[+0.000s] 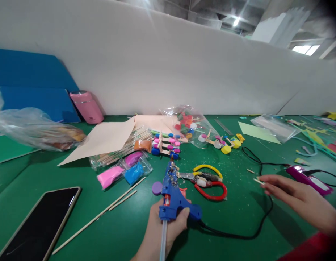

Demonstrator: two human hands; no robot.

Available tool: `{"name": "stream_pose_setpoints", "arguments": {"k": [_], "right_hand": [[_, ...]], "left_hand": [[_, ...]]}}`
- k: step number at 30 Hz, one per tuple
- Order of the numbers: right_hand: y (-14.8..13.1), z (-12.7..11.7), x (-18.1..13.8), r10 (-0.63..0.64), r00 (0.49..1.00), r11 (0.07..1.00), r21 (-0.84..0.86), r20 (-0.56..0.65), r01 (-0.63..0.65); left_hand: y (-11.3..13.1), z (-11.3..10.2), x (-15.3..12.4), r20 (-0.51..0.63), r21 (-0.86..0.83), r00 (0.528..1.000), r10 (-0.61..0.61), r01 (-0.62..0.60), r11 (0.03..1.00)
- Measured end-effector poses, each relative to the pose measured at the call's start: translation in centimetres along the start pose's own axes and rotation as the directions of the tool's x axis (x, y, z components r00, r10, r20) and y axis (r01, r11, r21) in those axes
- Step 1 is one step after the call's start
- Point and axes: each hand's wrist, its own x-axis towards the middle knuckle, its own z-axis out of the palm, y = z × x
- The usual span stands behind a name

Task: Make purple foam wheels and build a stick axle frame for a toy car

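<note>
My left hand (175, 223) is wrapped round a blue hot glue gun (172, 194), its nozzle pointing away from me and a clear glue stick (163, 239) sticking out of the back. Scraps cling to the gun's top. Off to the right, my right hand (295, 195) pinches a short wooden stick piece (259, 181) between thumb and fingers, above the green table. Just beyond the nozzle stands a small model (166, 145) of wooden sticks with pink, purple and blue pieces. Scissors (207, 181) with one yellow and one red handle lie right of the gun.
A phone (40, 224) and long wooden sticks (99, 215) lie at left, near bags of coloured clay (110, 175). Behind are paper sheets (110, 137), a pink flask (86, 107) and a bag of parts (188, 125). A black cord (238, 237) and purple device (306, 177) lie at right.
</note>
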Motion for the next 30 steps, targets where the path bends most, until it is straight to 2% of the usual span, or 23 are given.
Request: {"name": "stream_pose_setpoints", "arguments": {"k": [1, 3, 9, 15, 20, 26, 30], "right_hand": [[0.2, -0.2, 0.9, 0.019, 0.995, 0.998, 0.050, 0.101, -0.025], [1.0, -0.4, 2.7, 0.049, 0.989, 0.995, 0.075, 0.138, -0.060], [5.4, 1.2, 5.7, 0.124, 0.992, 0.984, -0.129, -0.025, -0.126], [8.3, 2.1, 5.6, 0.070, 0.997, 0.955, -0.288, 0.013, -0.063], [8.5, 2.3, 5.6, 0.011, 1.000, 0.947, -0.320, 0.014, -0.006], [7.1, 2.2, 5.6, 0.040, 0.998, 0.948, -0.314, -0.053, -0.054], [7.5, 2.8, 6.2, 0.024, 0.996, 0.960, -0.276, -0.083, -0.046]], "left_hand": [[0.0, 0.0, 0.0, 0.000, 0.003, 1.000, 0.005, -0.005, 1.000], [0.0, 0.1, 0.0, -0.009, 0.012, 1.000, 0.014, -0.014, 1.000], [-0.6, 0.2, 0.2, -0.033, 0.037, 0.999, 0.029, -0.027, 0.999], [-1.0, -0.1, 0.4, 0.003, 0.043, 1.000, 0.001, -0.001, 0.999], [-1.0, -0.2, 0.3, 0.046, 0.010, 0.999, 0.013, -0.013, 1.000], [-0.9, -0.2, 0.4, 0.032, 0.038, 0.999, 0.010, -0.011, 0.999], [-1.2, -0.4, 0.5, 0.053, 0.059, 0.998, 0.034, -0.038, 0.998]]}}
